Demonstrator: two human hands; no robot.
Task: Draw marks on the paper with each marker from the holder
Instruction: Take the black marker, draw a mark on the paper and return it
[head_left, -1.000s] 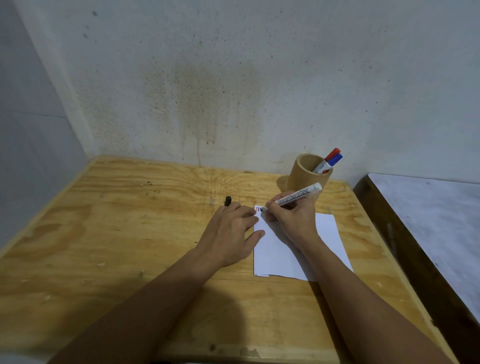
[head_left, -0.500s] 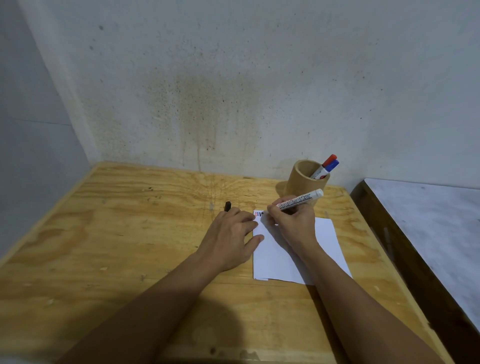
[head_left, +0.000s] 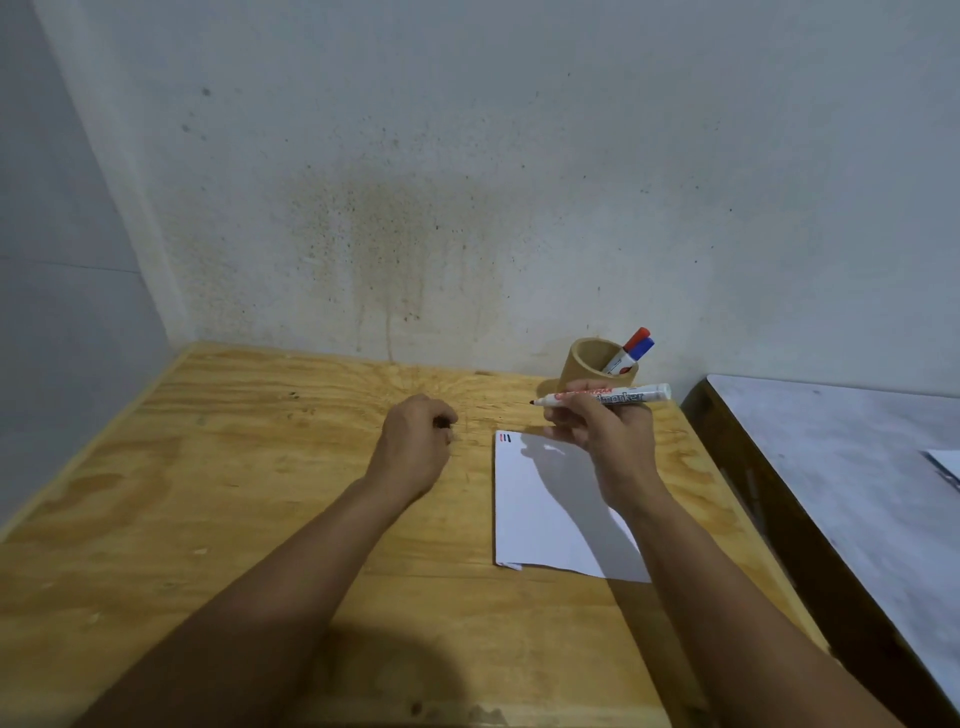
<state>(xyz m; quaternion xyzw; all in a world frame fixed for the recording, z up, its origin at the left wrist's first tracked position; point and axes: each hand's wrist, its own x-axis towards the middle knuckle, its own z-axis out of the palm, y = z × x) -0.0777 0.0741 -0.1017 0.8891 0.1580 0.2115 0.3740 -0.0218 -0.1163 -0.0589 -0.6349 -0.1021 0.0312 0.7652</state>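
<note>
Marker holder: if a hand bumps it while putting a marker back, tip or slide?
The holder looks squat and wide-mouthed, so probably slides before tipping. The two markers lean against its right rim, perhaps biasing it rightward. Likely light; the bare wooden table offers little grab.

Uncapped marker (head_left: 605, 397) in right hand (head_left: 605, 436) above marked paper (head_left: 545, 514); left hand (head_left: 415, 447) fisted.

Stained wall (head_left: 415, 234), plywood table (head_left: 234, 493)
</note>
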